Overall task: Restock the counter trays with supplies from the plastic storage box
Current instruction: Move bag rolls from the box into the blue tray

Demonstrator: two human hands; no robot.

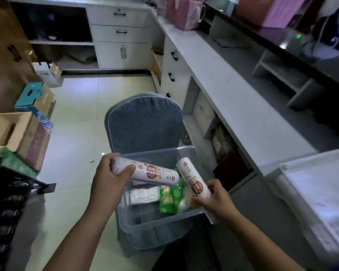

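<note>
Your left hand (110,177) is clamped on the left roll (151,172) at its 9 o'clock end: thumb (128,170) across the near side, the other fingers curled over the top, no gap. That roll lies close to level above the box (145,227), free end pointing to about 3 o'clock. Your right hand (215,200) grips the right roll (192,180) round its lower half, fingers (213,184) wrapped tight on the 3 o'clock side, thumb on the near face. The roll is tilted, top end toward 11 o'clock, bottom end past the box's rim at 5 o'clock. The two rolls are near each other at the middle; can't tell if they touch. Both are white with a brown label. The box is clear plastic and sits on a blue chair (145,122). Inside it: a green packet (168,198) under the right roll and white packs (143,194) at its 9 o'clock. The counter (233,98) runs from 12 to 3 o'clock of the box. A white tray (321,184) sits at 3 o'clock, well apart from both hands.
</note>
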